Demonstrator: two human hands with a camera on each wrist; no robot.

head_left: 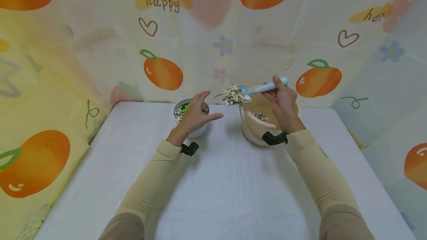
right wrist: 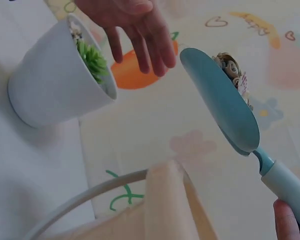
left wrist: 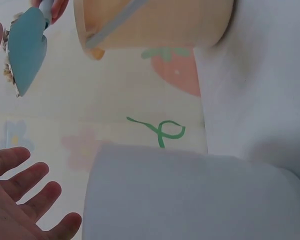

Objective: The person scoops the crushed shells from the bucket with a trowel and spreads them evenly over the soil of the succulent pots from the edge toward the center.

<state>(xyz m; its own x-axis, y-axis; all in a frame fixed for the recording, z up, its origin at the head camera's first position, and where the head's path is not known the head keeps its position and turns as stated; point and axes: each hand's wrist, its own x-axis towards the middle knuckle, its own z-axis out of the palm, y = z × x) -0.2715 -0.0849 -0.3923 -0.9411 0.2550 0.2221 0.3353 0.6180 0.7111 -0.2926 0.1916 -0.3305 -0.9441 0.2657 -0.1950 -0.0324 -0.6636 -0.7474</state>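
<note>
My right hand (head_left: 283, 101) grips the pale handle of a blue garden trowel (right wrist: 222, 102) and holds it up beside the bucket's rim. Small shells or stone chips (head_left: 232, 95) are heaped on the trowel's blade. Over the white flowerpot (right wrist: 60, 75), my left hand (head_left: 196, 112) hovers with fingers and thumb spread, holding nothing. Inside that pot sit a green succulent (right wrist: 91, 60) and more chips, partly hidden by the left hand in the head view. Below the right hand stands a cream bucket (head_left: 251, 130) with some chips at its bottom.
A white cloth (head_left: 227, 188) covers the table. Behind and at both sides hangs a curtain (head_left: 207, 55) printed with oranges, hearts and flowers. The bucket's grey handle (right wrist: 90, 197) hangs down its side toward the pot. Dark wrist straps sit on both wrists.
</note>
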